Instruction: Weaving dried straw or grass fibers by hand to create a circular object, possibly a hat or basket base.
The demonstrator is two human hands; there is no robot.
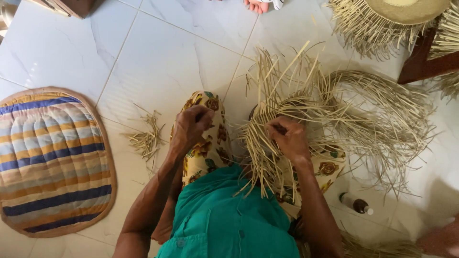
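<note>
I sit on a white tiled floor with a half-woven straw piece (296,110) resting over my right knee, its loose pale strands fanning out to the right. My right hand (288,137) pinches strands at the woven centre of it. My left hand (190,128) is closed and rests on my left knee, which is covered by yellow flowered cloth (205,148); whether it holds a thin strand I cannot tell. A teal garment (224,220) covers my lap.
A striped oval mat (52,160) lies at the left. A small heap of cut straw bits (146,138) sits beside my left knee. A small brown bottle (356,204) lies at the right. A woven straw hat (397,14) is top right, someone's toes (257,5) top centre.
</note>
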